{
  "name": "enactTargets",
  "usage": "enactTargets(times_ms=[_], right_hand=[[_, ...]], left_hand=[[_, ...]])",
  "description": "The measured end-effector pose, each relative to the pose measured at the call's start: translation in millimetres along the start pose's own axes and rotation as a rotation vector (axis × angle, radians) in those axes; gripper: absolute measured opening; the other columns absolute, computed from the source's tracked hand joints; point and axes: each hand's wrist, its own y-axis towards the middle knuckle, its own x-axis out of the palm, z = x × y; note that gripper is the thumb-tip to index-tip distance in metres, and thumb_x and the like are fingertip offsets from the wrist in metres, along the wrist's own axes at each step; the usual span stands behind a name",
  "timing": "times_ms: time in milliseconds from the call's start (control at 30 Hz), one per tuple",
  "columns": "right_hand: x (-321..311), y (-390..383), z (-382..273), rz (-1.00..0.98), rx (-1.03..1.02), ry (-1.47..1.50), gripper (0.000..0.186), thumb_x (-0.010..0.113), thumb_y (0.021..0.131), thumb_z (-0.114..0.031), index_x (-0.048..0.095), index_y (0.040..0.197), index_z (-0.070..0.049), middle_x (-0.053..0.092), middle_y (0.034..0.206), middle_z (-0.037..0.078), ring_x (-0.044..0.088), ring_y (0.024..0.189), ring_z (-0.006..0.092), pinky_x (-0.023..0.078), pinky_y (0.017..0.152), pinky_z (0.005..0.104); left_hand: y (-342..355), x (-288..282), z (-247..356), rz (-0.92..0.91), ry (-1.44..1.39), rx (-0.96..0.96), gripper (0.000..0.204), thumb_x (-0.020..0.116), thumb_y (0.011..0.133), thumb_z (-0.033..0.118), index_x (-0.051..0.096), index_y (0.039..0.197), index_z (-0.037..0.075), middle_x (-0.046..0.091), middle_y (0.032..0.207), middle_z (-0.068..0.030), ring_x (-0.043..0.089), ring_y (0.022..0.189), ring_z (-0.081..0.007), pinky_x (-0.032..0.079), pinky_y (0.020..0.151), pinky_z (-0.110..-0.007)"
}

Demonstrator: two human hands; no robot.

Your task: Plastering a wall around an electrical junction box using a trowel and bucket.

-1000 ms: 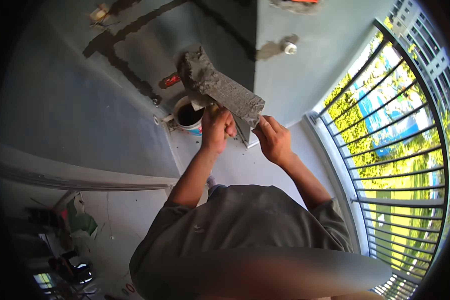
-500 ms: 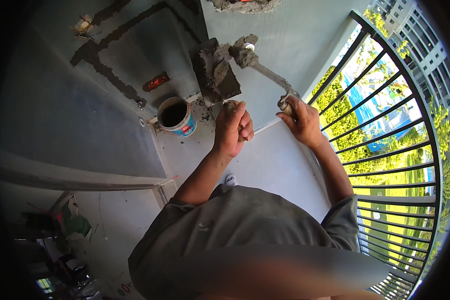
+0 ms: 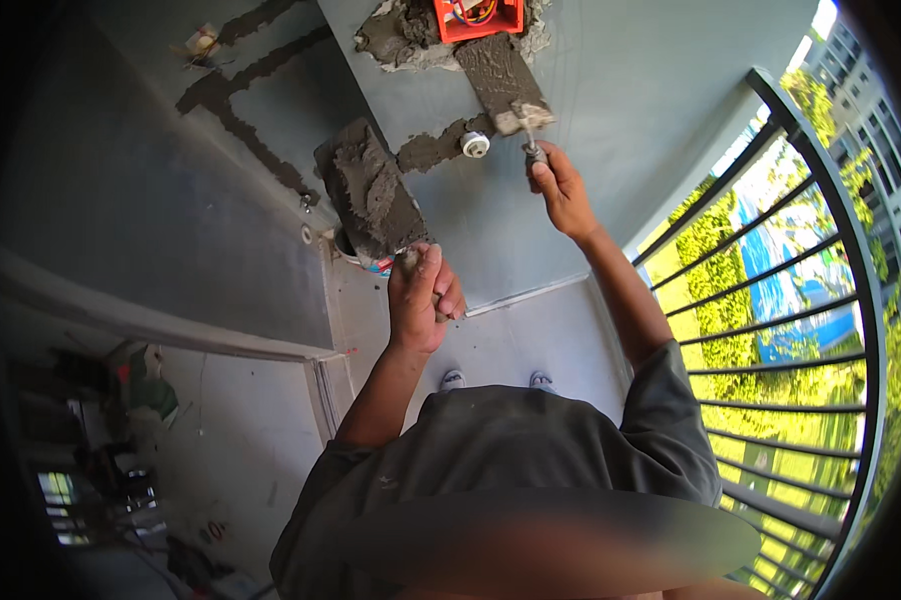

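My left hand [image 3: 421,295] is closed round the handle of a flat board [image 3: 396,222] loaded with wet grey mortar [image 3: 363,178]. My right hand [image 3: 561,185] grips a trowel by its handle. The trowel blade [image 3: 501,80] lies against the wall just below an orange electrical box [image 3: 479,14] with coloured wires and rough mortar around it. A round white fitting [image 3: 476,144] sticks out of the wall left of the trowel, beside a dark mortar band [image 3: 436,147].
A bucket [image 3: 345,250] is mostly hidden behind the board. Mortar strips [image 3: 216,95] cross the left wall. A metal railing [image 3: 846,200] runs along my right side, with greenery beyond. My feet [image 3: 453,378] stand on a pale floor [image 3: 511,345]. Assorted items [image 3: 151,390] lie at lower left.
The trowel, carrying a lump of mortar half a second ago, has moved up onto the wall below the orange box. The loaded board has moved left and down, covering much of the bucket.
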Motion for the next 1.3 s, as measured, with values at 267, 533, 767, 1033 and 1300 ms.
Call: enactTargets(times_ms=[267, 533, 767, 1033, 1300], right_hand=[[0, -15, 18, -0.077, 0.159, 0.272, 0.034, 0.050, 0.102, -0.029, 0.054, 0.124, -0.003, 0.048, 0.078, -0.003, 0.043, 0.064, 0.0057, 0.039, 0.059, 0.0210], [-25, -18, -15, 0.022, -0.036, -0.132, 0.033, 0.054, 0.100, -0.031, 0.056, 0.119, -0.004, 0.056, 0.073, 0.011, 0.052, 0.063, 0.0198, 0.046, 0.062, 0.0304], [7, -22, 2, 0.014, 0.139, 0.064, 0.031, 0.054, 0.100, -0.029, 0.057, 0.119, -0.005, 0.054, 0.070, 0.008, 0.050, 0.059, 0.0152, 0.044, 0.058, 0.0293], [-54, -72, -32, 0.037, -0.080, -0.326, 0.029, 0.070, 0.089, -0.017, 0.063, 0.114, -0.003, 0.063, 0.079, 0.009, 0.059, 0.065, 0.0191, 0.046, 0.058, 0.0271], [-62, -82, -117, -0.008, -0.604, -0.978, 0.033, 0.077, 0.074, -0.006, 0.065, 0.105, -0.003, 0.065, 0.095, 0.007, 0.064, 0.078, 0.0224, 0.050, 0.064, 0.0328]], left_hand=[[-11, 50, -38, 0.177, 0.043, 0.090, 0.008, 0.052, 0.101, 0.026, 0.051, 0.095, 0.021, 0.042, 0.066, 0.0037, 0.041, 0.047, -0.0079, 0.038, 0.039, -0.026], [-18, 66, -56, 0.243, 0.006, 0.078, 0.011, 0.058, 0.098, 0.023, 0.048, 0.095, 0.018, 0.044, 0.066, 0.0013, 0.043, 0.045, -0.0094, 0.039, 0.039, -0.028], [-17, 66, -56, 0.239, 0.039, 0.050, 0.015, 0.061, 0.096, 0.023, 0.046, 0.095, 0.017, 0.045, 0.066, 0.0011, 0.044, 0.045, -0.0098, 0.039, 0.040, -0.028], [5, 51, -42, 0.228, 0.113, 0.089, 0.025, 0.066, 0.093, 0.023, 0.043, 0.095, 0.014, 0.046, 0.066, 0.0004, 0.044, 0.045, -0.0102, 0.038, 0.040, -0.029], [32, 47, -48, 0.253, 0.117, 0.306, 0.022, 0.064, 0.094, 0.016, 0.042, 0.093, 0.011, 0.048, 0.067, 0.0002, 0.045, 0.046, -0.0089, 0.038, 0.040, -0.027]])
